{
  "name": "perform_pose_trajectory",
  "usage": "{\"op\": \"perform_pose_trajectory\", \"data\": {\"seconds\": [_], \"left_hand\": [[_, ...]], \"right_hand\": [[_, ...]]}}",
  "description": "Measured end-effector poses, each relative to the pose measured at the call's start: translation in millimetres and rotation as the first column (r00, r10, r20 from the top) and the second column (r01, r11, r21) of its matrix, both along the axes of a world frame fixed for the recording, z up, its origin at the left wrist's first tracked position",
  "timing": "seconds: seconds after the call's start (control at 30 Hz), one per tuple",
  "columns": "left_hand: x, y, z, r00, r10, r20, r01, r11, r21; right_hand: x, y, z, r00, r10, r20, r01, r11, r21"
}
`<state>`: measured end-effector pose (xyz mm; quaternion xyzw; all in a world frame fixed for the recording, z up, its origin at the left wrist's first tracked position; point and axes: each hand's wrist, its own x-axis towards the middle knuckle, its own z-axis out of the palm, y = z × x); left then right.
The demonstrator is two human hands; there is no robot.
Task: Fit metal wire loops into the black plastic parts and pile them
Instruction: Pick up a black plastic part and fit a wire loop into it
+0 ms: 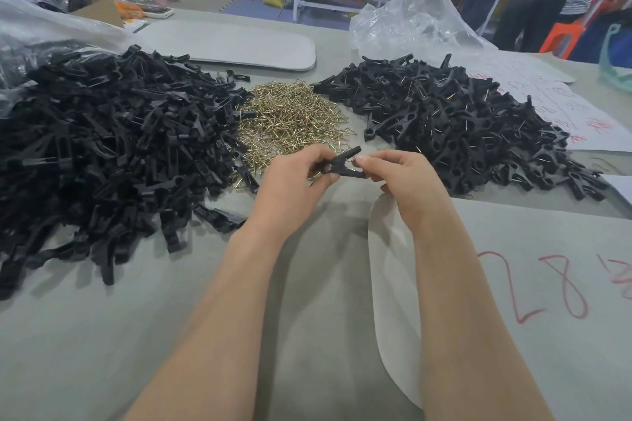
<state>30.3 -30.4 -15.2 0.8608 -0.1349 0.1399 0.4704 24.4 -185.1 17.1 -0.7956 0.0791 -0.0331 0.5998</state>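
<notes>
Both hands meet over the table's middle around one black plastic part [346, 164]. My left hand [294, 178] pinches its left end; my right hand [400, 174] grips its right end, thumb pressed at the open jaws. Whether a wire loop sits in it is hidden by my fingers. Just beyond lies a heap of brass-coloured wire loops [290, 120]. A big pile of bare black parts [113, 147] spreads on the left. On the right sits a pile of black parts with wire showing [451, 126].
A clear plastic bag [410, 20] lies behind the right pile, another at far left [41, 34]. A grey pad [239, 44] is at the back. Paper sheets with red writing [533, 284] cover the right side. People stand at the far right, near a white table.
</notes>
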Motion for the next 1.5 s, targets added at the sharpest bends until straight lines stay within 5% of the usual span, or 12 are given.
{"op": "perform_pose_trajectory", "data": {"seconds": [0.27, 0.5, 0.57, 0.7, 0.9, 1.17, 1.43, 1.5], "left_hand": [[-1, 4, 3, 0.998, 0.022, 0.063, -0.032, 0.988, 0.154], [-4, 2, 9, 0.995, -0.059, 0.085, 0.048, 0.992, 0.120], [-4, 4, 12, 0.994, -0.084, 0.069, 0.081, 0.996, 0.037], [-9, 6, 19, 0.988, -0.154, -0.018, 0.151, 0.982, -0.113], [-14, 2, 25, 0.966, -0.258, 0.001, 0.258, 0.965, -0.051], [-14, 6, 25, 0.946, -0.316, -0.075, 0.309, 0.946, -0.096], [-16, 7, 26, 0.950, -0.300, -0.084, 0.282, 0.943, -0.177], [-15, 5, 23, 0.961, -0.265, -0.084, 0.242, 0.947, -0.213]], "right_hand": [[3, 0, -3, 1.000, -0.004, 0.005, 0.004, 1.000, -0.027], [5, -1, -5, 0.999, 0.033, -0.008, -0.033, 0.999, 0.002], [3, -4, -4, 0.990, 0.127, -0.064, -0.116, 0.982, 0.147], [2, -8, -8, 0.880, 0.460, -0.117, -0.293, 0.721, 0.627], [2, 5, -18, 0.696, 0.713, -0.081, -0.479, 0.545, 0.688], [6, 5, -25, 0.708, 0.706, -0.024, -0.495, 0.520, 0.696], [2, 10, -20, 0.749, 0.657, -0.081, -0.459, 0.604, 0.652], [3, 6, -15, 0.793, 0.595, -0.131, -0.419, 0.688, 0.592]]}}
